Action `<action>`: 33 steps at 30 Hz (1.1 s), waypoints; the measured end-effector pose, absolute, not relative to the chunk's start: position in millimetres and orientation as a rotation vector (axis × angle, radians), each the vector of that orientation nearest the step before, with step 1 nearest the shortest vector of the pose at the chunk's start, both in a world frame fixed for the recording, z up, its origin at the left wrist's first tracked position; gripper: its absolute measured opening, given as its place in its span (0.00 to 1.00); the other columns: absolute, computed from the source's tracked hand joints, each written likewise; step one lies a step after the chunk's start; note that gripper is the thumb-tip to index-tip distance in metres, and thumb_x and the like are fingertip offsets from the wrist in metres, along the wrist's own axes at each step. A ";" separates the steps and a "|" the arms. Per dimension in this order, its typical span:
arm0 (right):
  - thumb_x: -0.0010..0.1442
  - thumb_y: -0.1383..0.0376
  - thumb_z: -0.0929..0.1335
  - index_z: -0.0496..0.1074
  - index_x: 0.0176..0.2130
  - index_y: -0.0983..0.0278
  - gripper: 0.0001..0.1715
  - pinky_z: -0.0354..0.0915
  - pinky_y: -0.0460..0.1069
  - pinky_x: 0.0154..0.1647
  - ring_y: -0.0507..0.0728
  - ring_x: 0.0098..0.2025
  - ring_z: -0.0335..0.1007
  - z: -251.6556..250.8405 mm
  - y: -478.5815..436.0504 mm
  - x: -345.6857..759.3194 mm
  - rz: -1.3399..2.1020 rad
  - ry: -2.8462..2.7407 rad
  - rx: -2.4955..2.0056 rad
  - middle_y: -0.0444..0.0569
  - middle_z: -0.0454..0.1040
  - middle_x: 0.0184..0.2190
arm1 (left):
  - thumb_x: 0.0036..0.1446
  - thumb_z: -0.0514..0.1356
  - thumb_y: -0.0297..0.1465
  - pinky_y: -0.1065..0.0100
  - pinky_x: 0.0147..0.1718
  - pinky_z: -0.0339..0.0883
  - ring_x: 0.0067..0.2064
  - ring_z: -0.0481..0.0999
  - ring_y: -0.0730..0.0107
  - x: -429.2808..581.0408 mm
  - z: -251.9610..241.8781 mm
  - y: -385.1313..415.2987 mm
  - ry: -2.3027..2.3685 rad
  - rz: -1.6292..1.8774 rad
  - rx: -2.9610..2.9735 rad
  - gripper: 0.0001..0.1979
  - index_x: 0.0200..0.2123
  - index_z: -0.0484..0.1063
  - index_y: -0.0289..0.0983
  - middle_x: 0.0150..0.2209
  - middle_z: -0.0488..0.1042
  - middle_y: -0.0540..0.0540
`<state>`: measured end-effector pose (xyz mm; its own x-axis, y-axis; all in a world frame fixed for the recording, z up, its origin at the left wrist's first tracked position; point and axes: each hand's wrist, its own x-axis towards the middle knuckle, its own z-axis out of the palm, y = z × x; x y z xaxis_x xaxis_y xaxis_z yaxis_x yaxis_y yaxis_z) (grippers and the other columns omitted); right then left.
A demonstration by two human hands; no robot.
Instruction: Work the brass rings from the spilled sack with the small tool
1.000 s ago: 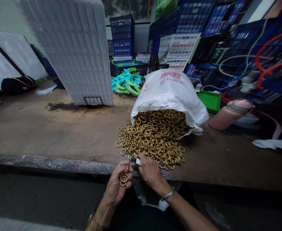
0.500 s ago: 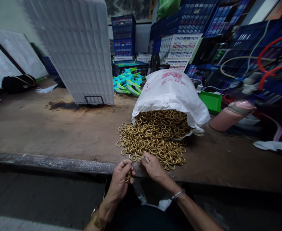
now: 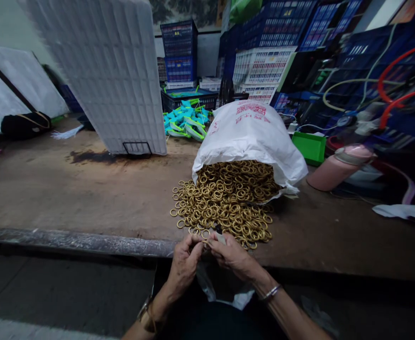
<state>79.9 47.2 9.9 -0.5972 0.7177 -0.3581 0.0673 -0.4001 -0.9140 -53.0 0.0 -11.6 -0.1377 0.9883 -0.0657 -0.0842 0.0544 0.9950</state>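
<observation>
Brass-coloured rings lie heaped on the table, spilling from the mouth of a white woven sack that rests on its side. At the near edge of the heap my left hand is closed, thumb and fingertips pinching a ring that shows only in part. My right hand is closed round a small tool with a pale body and a black end; its exact kind is unclear. The fingertips of both hands almost meet over the table's front edge.
A tall white ribbed panel stands in a black wire holder at the left. Turquoise and green pieces lie behind. A green tray and pink bottle are at the right. Blue crates stack behind. An open plastic bag hangs below the edge.
My two hands have come together at the fingertips. The left turned, hiding the rings that showed in its fingers. The tool's black end now shows above my right hand.
</observation>
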 end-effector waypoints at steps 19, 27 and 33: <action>0.52 0.52 0.63 0.57 0.23 0.63 0.18 0.42 0.42 0.15 0.44 0.15 0.42 -7.2 48.7 72.6 1.787 -1.389 -1.248 0.35 0.55 0.15 | 0.49 0.59 0.36 0.76 0.18 0.51 0.16 0.56 0.81 -49.0 -4.3 -2.5 1.258 1.222 0.799 0.10 0.26 0.67 0.35 0.16 0.65 0.55; 0.54 0.57 0.61 0.58 0.20 0.63 0.17 0.49 0.43 0.21 0.46 0.19 0.48 -21.6 54.6 71.6 1.613 -1.558 -1.245 0.37 0.55 0.15 | 0.50 0.57 0.40 0.77 0.15 0.47 0.15 0.53 0.83 -50.4 -8.7 -4.2 1.275 1.173 0.831 0.13 0.26 0.66 0.35 0.16 0.60 0.56; 0.54 0.58 0.60 0.57 0.19 0.63 0.17 0.50 0.44 0.23 0.47 0.20 0.50 -25.0 54.3 71.7 1.573 -1.609 -1.219 0.38 0.55 0.16 | 0.51 0.56 0.41 0.78 0.14 0.46 0.15 0.52 0.83 -50.9 -6.6 -2.7 1.285 1.112 0.838 0.14 0.24 0.64 0.35 0.15 0.57 0.57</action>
